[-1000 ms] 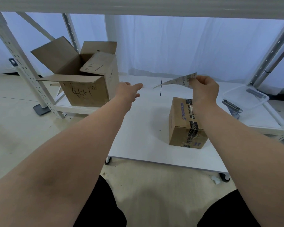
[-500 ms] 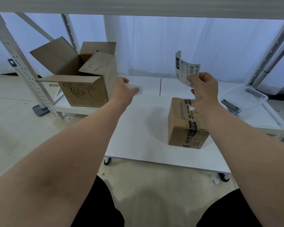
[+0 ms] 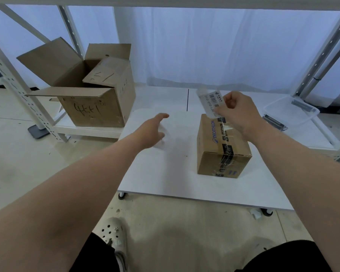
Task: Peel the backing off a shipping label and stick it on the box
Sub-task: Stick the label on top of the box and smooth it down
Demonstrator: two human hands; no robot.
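A small taped cardboard box [image 3: 222, 148] printed with "DECATHLON" stands on the low white table [image 3: 165, 173], right of centre. My right hand [image 3: 238, 112] pinches a white shipping label [image 3: 210, 103] with barcodes by its right edge. The label hangs tilted just above the box's far top edge. My left hand [image 3: 152, 132] hovers over the bare table to the left of the box, fingers stretched forward and apart, with nothing visible in it. The label's underside is hidden.
A large open cardboard box [image 3: 92, 107] with handwriting sits on a low shelf at the back left. A clear plastic tub [image 3: 290, 111] lies at the back right. White rack uprights [image 3: 18, 91] flank the space. My foot in a clog [image 3: 114, 236] rests on the floor.
My right hand has brought the label down from upright in the air to the box's far edge. My left hand has drawn back from the large open box toward the table's middle.
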